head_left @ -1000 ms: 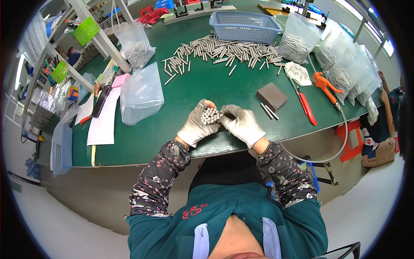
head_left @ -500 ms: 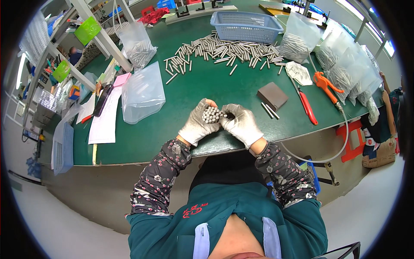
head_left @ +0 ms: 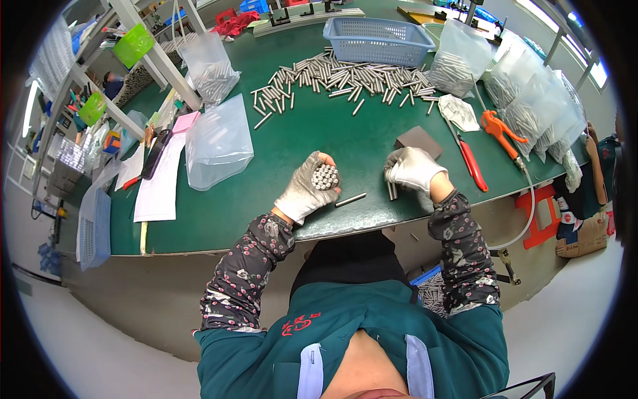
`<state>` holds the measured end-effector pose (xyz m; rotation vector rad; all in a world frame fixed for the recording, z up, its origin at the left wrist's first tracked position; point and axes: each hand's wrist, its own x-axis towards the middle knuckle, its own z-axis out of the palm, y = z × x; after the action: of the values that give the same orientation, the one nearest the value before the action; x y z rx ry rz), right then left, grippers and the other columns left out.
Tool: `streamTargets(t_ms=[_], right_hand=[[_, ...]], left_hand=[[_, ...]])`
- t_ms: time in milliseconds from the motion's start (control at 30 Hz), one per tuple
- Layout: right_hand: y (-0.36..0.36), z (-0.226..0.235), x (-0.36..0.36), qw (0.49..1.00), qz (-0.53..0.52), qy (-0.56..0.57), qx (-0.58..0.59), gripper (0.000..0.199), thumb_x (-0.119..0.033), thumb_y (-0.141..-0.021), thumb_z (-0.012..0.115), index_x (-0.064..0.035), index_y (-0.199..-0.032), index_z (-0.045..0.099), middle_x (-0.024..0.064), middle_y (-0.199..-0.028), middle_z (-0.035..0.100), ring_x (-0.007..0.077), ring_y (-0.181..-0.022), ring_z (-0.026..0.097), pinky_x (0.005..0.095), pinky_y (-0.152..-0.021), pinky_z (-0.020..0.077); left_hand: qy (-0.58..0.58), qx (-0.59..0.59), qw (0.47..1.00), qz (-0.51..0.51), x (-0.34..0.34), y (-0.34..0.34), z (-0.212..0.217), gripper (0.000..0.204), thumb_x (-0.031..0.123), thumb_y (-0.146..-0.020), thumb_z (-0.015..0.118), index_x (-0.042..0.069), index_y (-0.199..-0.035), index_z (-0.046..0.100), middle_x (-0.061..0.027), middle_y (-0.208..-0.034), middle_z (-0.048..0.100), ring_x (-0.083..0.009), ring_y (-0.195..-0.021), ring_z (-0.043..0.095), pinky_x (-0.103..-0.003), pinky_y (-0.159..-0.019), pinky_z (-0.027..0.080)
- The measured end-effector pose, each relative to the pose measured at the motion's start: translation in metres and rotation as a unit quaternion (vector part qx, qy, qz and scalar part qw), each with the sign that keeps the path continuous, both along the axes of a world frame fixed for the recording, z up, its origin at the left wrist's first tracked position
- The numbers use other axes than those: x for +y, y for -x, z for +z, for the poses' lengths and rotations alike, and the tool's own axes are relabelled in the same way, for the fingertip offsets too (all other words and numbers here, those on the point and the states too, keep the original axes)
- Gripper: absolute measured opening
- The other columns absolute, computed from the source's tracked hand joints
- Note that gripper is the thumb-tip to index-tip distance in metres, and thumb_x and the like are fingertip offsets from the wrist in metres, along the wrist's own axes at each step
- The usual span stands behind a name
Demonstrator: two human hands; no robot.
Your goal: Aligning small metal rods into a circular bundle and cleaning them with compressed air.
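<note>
My left hand (head_left: 302,191), in a white work glove, is closed round a bundle of metal pins (head_left: 325,177) whose round ends face up. Just right of it, a single loose metal pin (head_left: 350,199) lies on the green table. My right hand (head_left: 413,169), gloved too, has its fingers closed on a few more metal pins (head_left: 392,192) that stick out below the fingertips. Its palm hides their upper parts. Directly behind this hand is a dark brown block (head_left: 420,139), partly covered by the glove.
Many loose pins (head_left: 345,76) lie heaped before a blue basket (head_left: 379,41). Bags of pins (head_left: 458,63) stand at the right, near an orange air gun (head_left: 502,130) and red-handled pliers (head_left: 472,163). An empty clear bag (head_left: 219,146) and papers (head_left: 157,186) lie left.
My right hand has moved right, away from the bundle, and closed on the pins that lay by the block. A single pin now lies beside my left hand, which has stayed in place.
</note>
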<state>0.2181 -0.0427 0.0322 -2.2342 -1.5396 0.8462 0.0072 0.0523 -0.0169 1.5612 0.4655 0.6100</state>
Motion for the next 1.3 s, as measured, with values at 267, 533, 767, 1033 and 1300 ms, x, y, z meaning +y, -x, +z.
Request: streamTargets(t_ms=[267, 533, 767, 1033, 1300], right_hand=[[0.066, 0.004, -0.038, 0.917, 0.150, -0.328, -0.171, 0.011, -0.011, -0.070, 0.055, -0.0075, -0.080, 0.056, 0.0110, -0.067, 0.057, 0.0283, -0.067, 0.059, 0.0373, -0.057, 0.0465], [0.070, -0.011, -0.025, 0.845, 0.343, -0.213, -0.351, 0.007, -0.012, -0.073, 0.051, -0.0085, -0.078, 0.056, 0.0061, -0.074, 0.059, 0.0211, -0.075, 0.060, 0.0316, -0.060, 0.0457], [0.028, 0.004, -0.022, 0.880, 0.216, -0.171, -0.386, 0.009, -0.007, -0.073, 0.055, -0.0055, -0.081, 0.058, 0.0090, -0.075, 0.060, 0.0213, -0.076, 0.061, 0.0310, -0.065, 0.0482], [0.069, -0.033, 0.000, 0.902, -0.009, -0.421, 0.089, 0.019, -0.005, -0.072, 0.061, -0.0060, -0.091, 0.059, 0.0116, -0.080, 0.062, 0.0266, -0.072, 0.062, 0.0330, -0.064, 0.0486], [0.073, -0.054, 0.011, 0.893, -0.044, -0.384, 0.231, 0.025, -0.005, -0.075, 0.059, -0.0027, -0.100, 0.058, 0.0122, -0.088, 0.064, 0.0202, -0.079, 0.064, 0.0285, -0.071, 0.0502]], left_hand=[[0.012, -0.010, 1.000, -0.002, 0.004, 0.002, -0.006, 0.041, -0.006, -0.062, 0.066, 0.008, -0.095, 0.045, 0.0017, -0.078, 0.052, -0.0067, -0.073, 0.053, -0.021, -0.065, 0.047], [0.004, -0.012, 1.000, -0.003, 0.001, 0.002, -0.007, 0.043, -0.006, -0.062, 0.067, 0.009, -0.097, 0.045, 0.0022, -0.078, 0.053, -0.0064, -0.072, 0.052, -0.020, -0.067, 0.046], [-0.010, 0.004, 1.000, -0.008, 0.002, 0.001, -0.003, 0.050, -0.012, -0.060, 0.065, 0.009, -0.099, 0.043, 0.0009, -0.078, 0.052, -0.0081, -0.073, 0.052, -0.021, -0.067, 0.045], [-0.014, 0.007, 1.000, -0.002, 0.001, 0.001, 0.000, 0.050, -0.011, -0.060, 0.067, 0.010, -0.099, 0.045, 0.0019, -0.085, 0.051, -0.0074, -0.078, 0.051, -0.021, -0.070, 0.045], [-0.045, 0.014, 0.999, 0.020, 0.001, 0.002, 0.000, 0.046, -0.002, -0.060, 0.070, 0.009, -0.096, 0.045, 0.0024, -0.084, 0.049, -0.0066, -0.077, 0.049, -0.021, -0.068, 0.044]])
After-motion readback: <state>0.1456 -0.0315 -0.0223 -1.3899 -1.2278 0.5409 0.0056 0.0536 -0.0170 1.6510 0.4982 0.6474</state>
